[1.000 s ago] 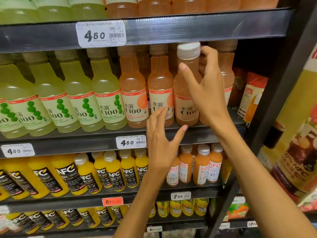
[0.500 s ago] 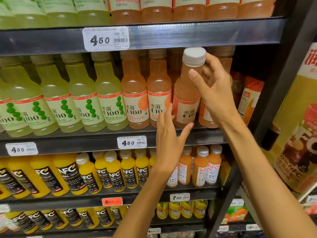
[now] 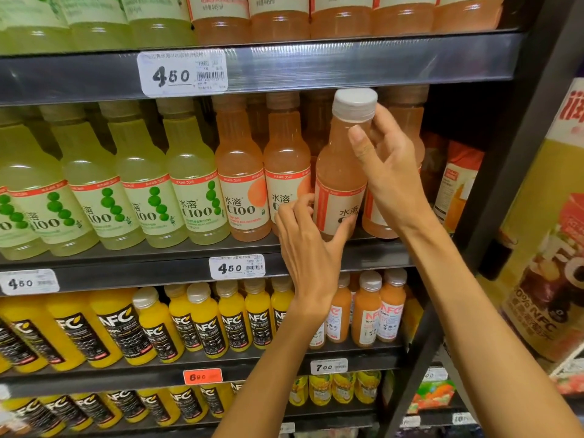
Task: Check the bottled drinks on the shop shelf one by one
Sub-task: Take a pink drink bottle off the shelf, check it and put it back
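Observation:
An orange C100 bottle (image 3: 339, 175) with a white cap is tilted forward off the middle shelf (image 3: 177, 257). My right hand (image 3: 388, 172) grips its neck and shoulder just under the cap. My left hand (image 3: 308, 248) holds the bottle's base, thumb under the bottom edge and fingers curled against the label's left side. Two more orange C100 bottles (image 3: 241, 188) stand upright to its left, and another stands behind my right hand.
Green C100 bottles (image 3: 139, 191) fill the left of the middle shelf. Yellow NFC bottles (image 3: 202, 320) and small orange NFC bottles (image 3: 366, 311) line the shelf below. A dark upright post (image 3: 505, 184) bounds the right side, with a poster beyond it.
My right hand has pulled the orange bottle forward and tilted it. My left hand rose from below the shelf edge and took hold of the bottle's base.

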